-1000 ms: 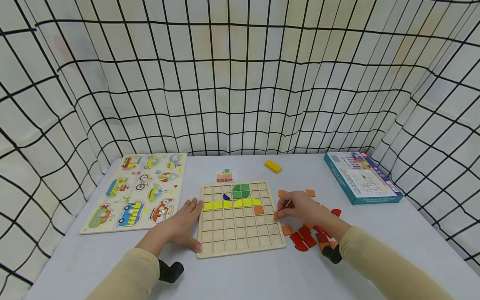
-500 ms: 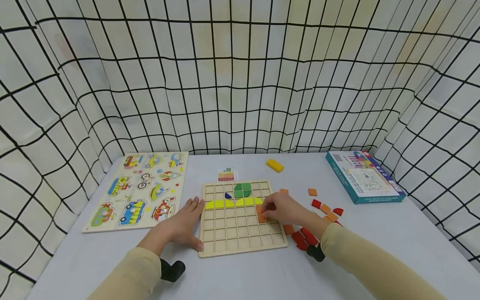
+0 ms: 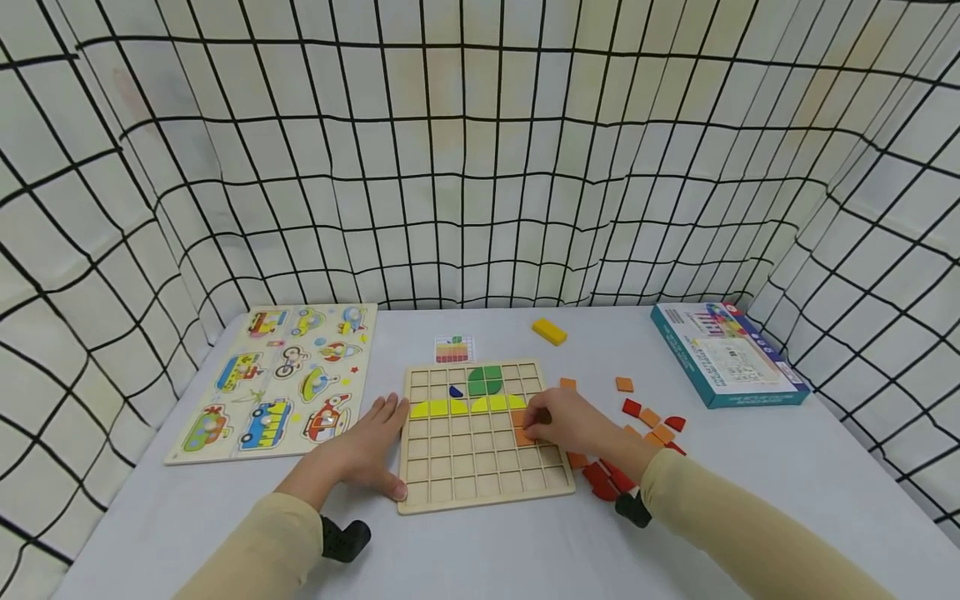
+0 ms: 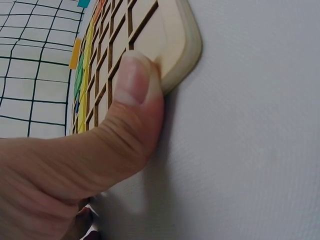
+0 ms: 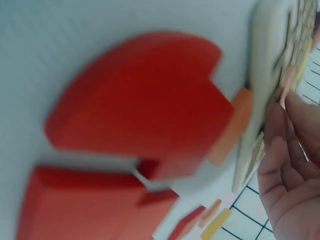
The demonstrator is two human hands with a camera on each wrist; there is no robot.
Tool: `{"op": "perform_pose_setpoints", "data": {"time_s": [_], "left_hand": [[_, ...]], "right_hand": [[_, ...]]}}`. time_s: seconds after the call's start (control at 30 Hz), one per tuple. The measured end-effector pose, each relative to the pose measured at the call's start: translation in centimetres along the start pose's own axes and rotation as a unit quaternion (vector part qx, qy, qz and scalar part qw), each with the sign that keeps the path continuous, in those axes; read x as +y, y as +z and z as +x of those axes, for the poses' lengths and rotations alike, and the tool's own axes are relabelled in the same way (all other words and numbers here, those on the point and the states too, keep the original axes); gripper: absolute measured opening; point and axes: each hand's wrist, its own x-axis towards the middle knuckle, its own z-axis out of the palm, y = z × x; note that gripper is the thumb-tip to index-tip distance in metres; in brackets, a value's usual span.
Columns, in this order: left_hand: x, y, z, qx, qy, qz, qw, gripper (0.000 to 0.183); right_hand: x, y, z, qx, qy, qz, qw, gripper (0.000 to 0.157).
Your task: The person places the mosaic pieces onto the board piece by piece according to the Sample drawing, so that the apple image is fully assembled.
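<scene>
Orange tile [image 3: 523, 437] — at fingertips of right hand [image 3: 566, 421] — on grid board [image 3: 480, 467].

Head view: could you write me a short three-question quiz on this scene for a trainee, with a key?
1. True or false: the left hand touches the board.

2. Seen from the head, which of these is right of the yellow block?
a) puzzle
b) box
c) card

3. Fill in: the right hand has its fingertips at a tile coloured ____.

Key: 1 true; 2 b; 3 orange.
</scene>
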Motion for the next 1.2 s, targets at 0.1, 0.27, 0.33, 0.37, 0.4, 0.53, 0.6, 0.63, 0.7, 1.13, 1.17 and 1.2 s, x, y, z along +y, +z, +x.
{"op": "perform_pose_setpoints", "data": {"time_s": [0.1,0.27,0.33,0.37,0.4,0.53,0.6,0.63,0.7,1.13,1.17,1.2], "left_hand": [[0.0,-0.1,0.0,-0.001,0.000,0.000,1.0000,0.126],[-0.1,0.0,0.2,-0.002,-0.001,0.001,1.0000,0.127],[-0.1,0.0,0.2,-0.002,-0.002,0.002,1.0000,0.127],[-0.1,0.1,0.2,-0.002,-0.002,0.002,1.0000,0.128],[-0.1,0.1,0.2,-0.002,-0.001,0.003,1.0000,0.128],[-0.1,0.1,0.2,-0.001,-0.002,0.008,1.0000,0.128],[-0.1,0.1,0.2,-0.002,-0.001,0.008,1.0000,0.128],[-0.1,0.0,0.2,-0.003,-0.002,0.008,1.0000,0.128],[-0.1,0.0,0.1,-0.004,-0.001,0.009,0.9999,0.127],[-0.3,0.1,0.2,-0.006,0.011,0.003,0.9999,0.126],[-0.3,0.2,0.2,-0.006,0.011,0.003,0.9999,0.126],[-0.2,0.2,0.2,-0.005,0.008,0.003,1.0000,0.126]], "right_hand": [[0.1,-0.2,-0.1,-0.011,-0.009,0.009,1.000,0.011],[0.0,-0.3,-0.4,-0.018,-0.013,0.013,1.000,0.016],[0.1,-0.3,-0.5,-0.019,-0.017,0.015,1.000,0.016],[0.1,-0.4,-0.5,-0.018,-0.020,0.015,1.000,0.015],[0.2,-0.6,-0.6,-0.017,-0.021,0.015,1.000,0.015],[1.1,-1.4,-0.9,0.003,-0.013,0.008,1.000,0.011],[1.8,-1.9,-1.4,0.013,-0.002,0.000,1.000,0.010],[2.2,-2.2,-1.6,0.014,0.003,-0.002,1.000,0.009],[2.9,-2.6,-2.4,0.006,0.016,-0.003,1.000,0.007],[4.9,-2.4,-4.5,-0.049,0.041,-0.014,0.998,0.016],[5.0,-2.3,-4.5,-0.047,0.040,-0.017,0.998,0.016],[4.9,-2.2,-4.4,-0.046,0.040,-0.018,0.998,0.015]]}}
